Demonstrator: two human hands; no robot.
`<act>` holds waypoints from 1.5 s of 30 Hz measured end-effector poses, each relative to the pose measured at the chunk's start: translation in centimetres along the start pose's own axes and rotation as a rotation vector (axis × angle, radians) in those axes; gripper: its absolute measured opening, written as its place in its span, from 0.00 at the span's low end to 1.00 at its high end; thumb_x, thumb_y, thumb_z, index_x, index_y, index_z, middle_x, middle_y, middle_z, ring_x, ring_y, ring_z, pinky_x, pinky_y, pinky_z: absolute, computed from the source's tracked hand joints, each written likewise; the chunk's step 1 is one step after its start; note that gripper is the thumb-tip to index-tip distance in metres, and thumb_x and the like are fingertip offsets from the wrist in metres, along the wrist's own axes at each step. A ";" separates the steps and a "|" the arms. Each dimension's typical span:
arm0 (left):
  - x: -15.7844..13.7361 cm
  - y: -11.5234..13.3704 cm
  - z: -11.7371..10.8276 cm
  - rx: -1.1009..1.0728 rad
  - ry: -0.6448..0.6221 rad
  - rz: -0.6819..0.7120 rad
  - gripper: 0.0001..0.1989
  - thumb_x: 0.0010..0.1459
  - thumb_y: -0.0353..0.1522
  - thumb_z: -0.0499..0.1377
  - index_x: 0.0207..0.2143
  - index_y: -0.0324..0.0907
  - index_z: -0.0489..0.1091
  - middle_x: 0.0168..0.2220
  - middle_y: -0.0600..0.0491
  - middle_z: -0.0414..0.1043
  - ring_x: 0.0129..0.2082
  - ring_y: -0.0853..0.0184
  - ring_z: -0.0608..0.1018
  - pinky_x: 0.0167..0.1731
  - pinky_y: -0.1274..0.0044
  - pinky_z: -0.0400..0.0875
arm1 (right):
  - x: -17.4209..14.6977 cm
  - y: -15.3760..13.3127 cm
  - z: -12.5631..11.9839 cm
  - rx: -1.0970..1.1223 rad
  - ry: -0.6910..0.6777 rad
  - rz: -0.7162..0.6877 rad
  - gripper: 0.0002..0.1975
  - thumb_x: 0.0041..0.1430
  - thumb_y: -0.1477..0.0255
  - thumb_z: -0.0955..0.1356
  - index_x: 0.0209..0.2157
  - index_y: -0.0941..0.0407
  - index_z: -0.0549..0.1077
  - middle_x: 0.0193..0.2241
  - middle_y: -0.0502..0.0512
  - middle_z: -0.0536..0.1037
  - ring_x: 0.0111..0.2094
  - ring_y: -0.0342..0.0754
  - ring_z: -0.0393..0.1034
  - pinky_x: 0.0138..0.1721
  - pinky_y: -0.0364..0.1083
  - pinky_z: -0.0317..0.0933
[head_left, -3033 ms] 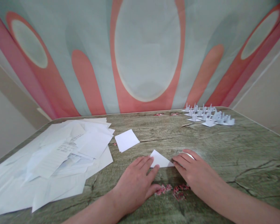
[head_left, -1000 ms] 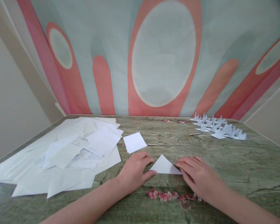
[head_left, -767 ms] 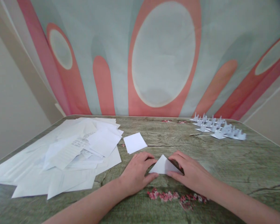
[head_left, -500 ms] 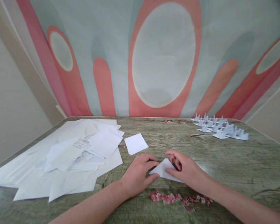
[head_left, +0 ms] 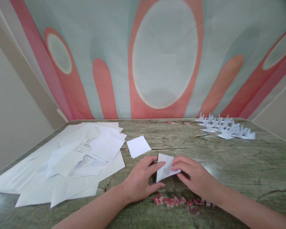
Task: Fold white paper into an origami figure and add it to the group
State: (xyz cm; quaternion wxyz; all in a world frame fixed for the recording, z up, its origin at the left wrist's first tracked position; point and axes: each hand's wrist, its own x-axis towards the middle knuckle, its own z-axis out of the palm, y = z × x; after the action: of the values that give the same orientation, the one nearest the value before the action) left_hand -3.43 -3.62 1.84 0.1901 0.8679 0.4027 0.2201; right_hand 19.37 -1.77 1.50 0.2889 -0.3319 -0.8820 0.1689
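Observation:
A small folded piece of white paper [head_left: 165, 171], roughly triangular, is tilted up between my two hands above the wooden-look table. My left hand [head_left: 144, 176] holds it at the left edge, its index fingertip against the paper and its thumb lower and apart. On the other side, my right hand [head_left: 196, 175] pinches the right corner between fingers and thumb. Part of the paper is hidden behind the fingertips. Just beyond my left hand lies a small stack of square white paper [head_left: 139, 146].
At the left, a wide pile of loose white sheets [head_left: 71, 159] spreads over the table [head_left: 228, 165], some with writing. Several folded white paper figures [head_left: 225, 127] stand in rows at the back right. A patterned backdrop [head_left: 165, 57] rises behind the table.
The folded paper has turned and been raised from its flatter position, with one point now towards me. My right hand has shifted its grip to the right corner.

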 end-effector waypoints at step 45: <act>1.0 -0.5 0.0 -0.094 0.132 -0.142 0.12 0.60 0.31 0.51 0.27 0.41 0.71 0.32 0.54 0.72 0.35 0.68 0.71 0.39 0.75 0.64 | 0.7 0.3 -0.5 0.168 -0.142 0.250 0.13 0.61 0.71 0.60 0.26 0.56 0.70 0.29 0.51 0.74 0.31 0.44 0.67 0.34 0.43 0.58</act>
State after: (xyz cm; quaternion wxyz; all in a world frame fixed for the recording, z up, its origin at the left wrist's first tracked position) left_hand -3.20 -2.52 1.84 0.2188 0.8110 0.4639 0.2815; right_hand 19.37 -1.01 2.00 0.2294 -0.4012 -0.8347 0.2996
